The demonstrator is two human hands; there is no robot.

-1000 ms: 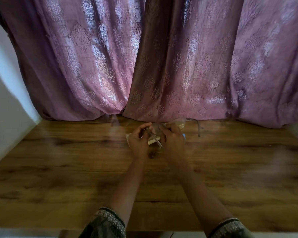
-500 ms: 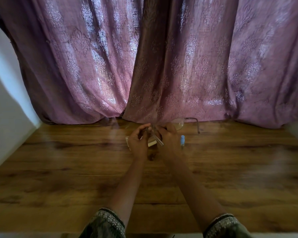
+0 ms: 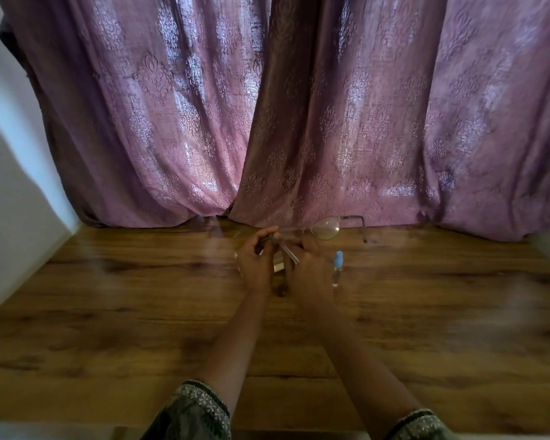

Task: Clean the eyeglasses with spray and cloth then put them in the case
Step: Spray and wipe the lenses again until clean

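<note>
The thin-framed eyeglasses (image 3: 328,229) are held up over the far middle of the wooden table (image 3: 140,312), arms unfolded. My left hand (image 3: 254,258) pinches the frame at its left end, where one arm slants down between my hands. My right hand (image 3: 308,265) grips the frame near its middle; the right lens and right arm stick out beyond it. A small clear spray bottle with a blue cap (image 3: 337,267) stands on the table just right of my right hand. A pale flat thing (image 3: 278,265), cloth or case, lies mostly hidden beneath my hands.
Pink patterned curtains (image 3: 299,122) hang along the table's far edge, close behind the glasses. A white wall (image 3: 13,185) borders the table on the left. Bare wood stretches around and in front of my hands.
The glasses have risen slightly and turned, so the right lens and arm show more. My right hand shifted left and uncovered the spray bottle, which stands in full view.
</note>
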